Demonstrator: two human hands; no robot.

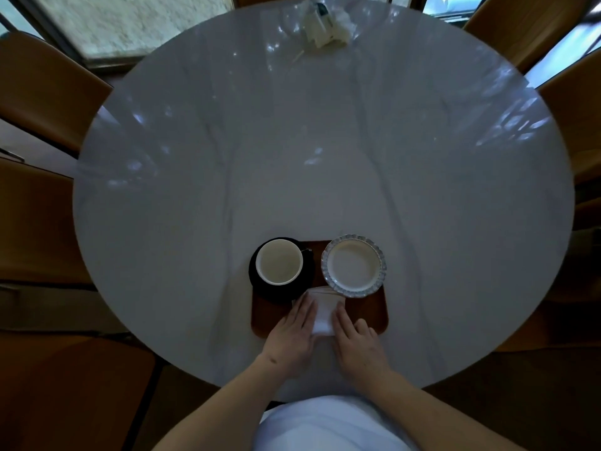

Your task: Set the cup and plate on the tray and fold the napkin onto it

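— Napkin [322, 312] on the tray [374, 315], near side; soft, light, prone to springing open; left hand [294, 336] and right hand [356, 338] flat on its side edges, fingers straight, gripping nothing.

— Cup [279, 262] and plate [353, 265] fragile, just beyond; little room ahead — open surface [309, 157] past them.

Single head-worn view, steeply down and forward over the round table [325, 141].
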